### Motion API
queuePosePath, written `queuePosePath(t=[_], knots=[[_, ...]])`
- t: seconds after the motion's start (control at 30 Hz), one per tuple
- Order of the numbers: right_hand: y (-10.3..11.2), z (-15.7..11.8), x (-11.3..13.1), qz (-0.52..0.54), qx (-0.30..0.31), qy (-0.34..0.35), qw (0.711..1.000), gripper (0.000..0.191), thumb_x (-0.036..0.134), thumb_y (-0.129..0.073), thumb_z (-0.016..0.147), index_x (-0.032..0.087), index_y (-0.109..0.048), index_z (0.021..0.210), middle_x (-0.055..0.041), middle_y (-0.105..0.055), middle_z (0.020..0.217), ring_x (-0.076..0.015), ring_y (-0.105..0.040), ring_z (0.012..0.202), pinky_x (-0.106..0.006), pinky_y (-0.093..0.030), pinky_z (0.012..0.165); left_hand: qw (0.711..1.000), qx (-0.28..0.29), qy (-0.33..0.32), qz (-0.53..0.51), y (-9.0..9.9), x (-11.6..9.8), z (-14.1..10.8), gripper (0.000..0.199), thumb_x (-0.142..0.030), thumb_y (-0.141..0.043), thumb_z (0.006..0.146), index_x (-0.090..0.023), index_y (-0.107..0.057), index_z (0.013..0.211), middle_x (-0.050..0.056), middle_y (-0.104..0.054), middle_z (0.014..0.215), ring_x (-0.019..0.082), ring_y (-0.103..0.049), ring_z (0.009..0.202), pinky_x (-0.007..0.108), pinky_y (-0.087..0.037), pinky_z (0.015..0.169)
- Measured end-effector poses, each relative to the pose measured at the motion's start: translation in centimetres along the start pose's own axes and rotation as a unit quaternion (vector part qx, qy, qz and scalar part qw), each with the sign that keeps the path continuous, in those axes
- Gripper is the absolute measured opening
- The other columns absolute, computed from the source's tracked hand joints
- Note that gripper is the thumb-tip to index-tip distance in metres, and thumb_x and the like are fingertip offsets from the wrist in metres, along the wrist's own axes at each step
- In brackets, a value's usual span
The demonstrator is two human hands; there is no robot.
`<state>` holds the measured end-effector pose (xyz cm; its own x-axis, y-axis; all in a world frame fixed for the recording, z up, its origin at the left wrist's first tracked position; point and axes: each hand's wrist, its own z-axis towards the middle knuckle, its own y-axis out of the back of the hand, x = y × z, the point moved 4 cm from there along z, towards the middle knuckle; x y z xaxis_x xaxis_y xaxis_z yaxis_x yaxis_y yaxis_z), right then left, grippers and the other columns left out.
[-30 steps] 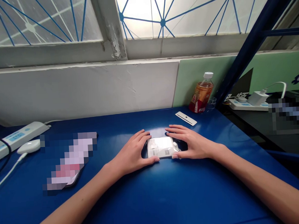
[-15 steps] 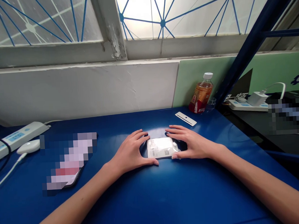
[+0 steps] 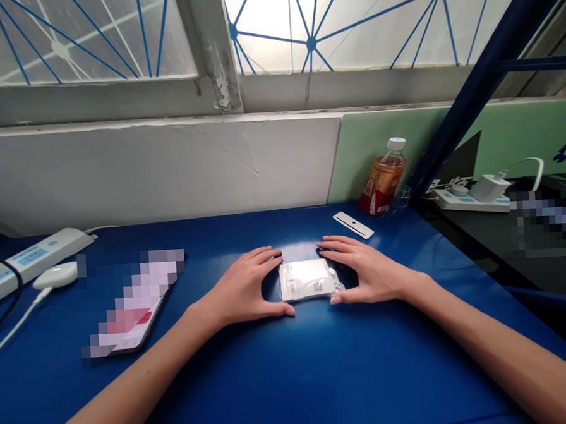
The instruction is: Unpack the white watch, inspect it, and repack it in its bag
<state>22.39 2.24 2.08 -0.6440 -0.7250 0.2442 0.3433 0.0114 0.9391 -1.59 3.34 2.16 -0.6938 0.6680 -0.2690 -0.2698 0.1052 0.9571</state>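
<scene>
A small white packet (image 3: 306, 279) in clear plastic wrap, with a printed label and barcode, lies flat on the blue table (image 3: 291, 376). At its left side rests my left hand (image 3: 253, 286), thumb and fingers spread apart around that end. My right hand (image 3: 355, 270) is curved around the packet's right end, its fingers also apart and the thumb near the loose corner of the wrap. Neither hand is closed on the packet; whether the right thumb touches the wrap I cannot tell.
Left on the table are a partly blurred phone (image 3: 140, 327), a white charger puck (image 3: 56, 274) with cable and a power strip (image 3: 43, 253). A white card with a slot (image 3: 353, 225) and a drink bottle (image 3: 382, 181) are at the back right, near a blue frame post (image 3: 466, 82).
My left hand has drawn slightly left, away from the packet. The right hand stays almost the same, and the view has shifted a little.
</scene>
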Motion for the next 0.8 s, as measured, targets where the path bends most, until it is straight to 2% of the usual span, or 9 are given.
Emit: queuePosePath(t=[0.17,0.37,0.57,0.7,0.8], knots=[[-0.2,0.0,-0.1,0.027,0.004,0.005,1.000,0.090,0.069,-0.070,0.070,0.009,-0.055,0.135,-0.0209,-0.053,0.141,-0.0372,-0.044,0.135,-0.052,-0.040,0.109,1.000,-0.015,-0.007,-0.018,0.1,0.1,0.0,0.092,-0.075,-0.070,0.065,-0.017,-0.056,0.134,0.017,-0.054,0.140,0.038,-0.046,0.132,0.053,-0.038,0.108],[-0.2,0.0,-0.1,0.055,-0.005,0.003,0.998,0.083,0.064,-0.072,0.071,0.012,-0.056,0.134,-0.0204,-0.054,0.140,-0.0370,-0.044,0.134,-0.052,-0.041,0.108,0.999,-0.025,-0.010,-0.026,-0.2,0.2,-0.1,0.089,-0.074,-0.069,0.067,-0.017,-0.055,0.134,0.017,-0.054,0.140,0.037,-0.045,0.133,0.053,-0.038,0.109],[-0.1,0.0,0.1,0.045,-0.006,0.004,0.999,0.080,0.063,-0.071,0.073,0.011,-0.058,0.132,-0.0211,-0.055,0.138,-0.0366,-0.045,0.133,-0.051,-0.041,0.108,0.999,-0.019,-0.033,-0.036,-0.3,-0.9,-0.4,0.084,-0.062,-0.068,0.078,-0.015,-0.044,0.143,0.018,-0.044,0.148,0.036,-0.039,0.137,0.051,-0.037,0.110],[0.0,0.0,0.4,0.029,0.002,0.007,1.000,0.083,0.064,-0.069,0.074,0.009,-0.055,0.134,-0.0213,-0.054,0.139,-0.0360,-0.044,0.134,-0.051,-0.040,0.109,0.995,-0.021,-0.071,-0.064,-0.7,-2.0,-0.3,0.062,-0.051,-0.058,0.091,-0.020,-0.045,0.143,0.012,-0.049,0.145,0.031,-0.041,0.137,0.048,-0.038,0.111],[0.0,0.0,0.7,0.036,0.010,0.006,0.999,0.078,0.060,-0.066,0.080,0.012,-0.050,0.139,-0.0201,-0.051,0.142,-0.0349,-0.043,0.135,-0.052,-0.039,0.109,0.993,-0.040,-0.070,-0.081,-1.0,-2.1,-0.2,0.050,-0.042,-0.054,0.095,-0.022,-0.049,0.140,0.010,-0.054,0.141,0.029,-0.043,0.136,0.047,-0.038,0.111]])
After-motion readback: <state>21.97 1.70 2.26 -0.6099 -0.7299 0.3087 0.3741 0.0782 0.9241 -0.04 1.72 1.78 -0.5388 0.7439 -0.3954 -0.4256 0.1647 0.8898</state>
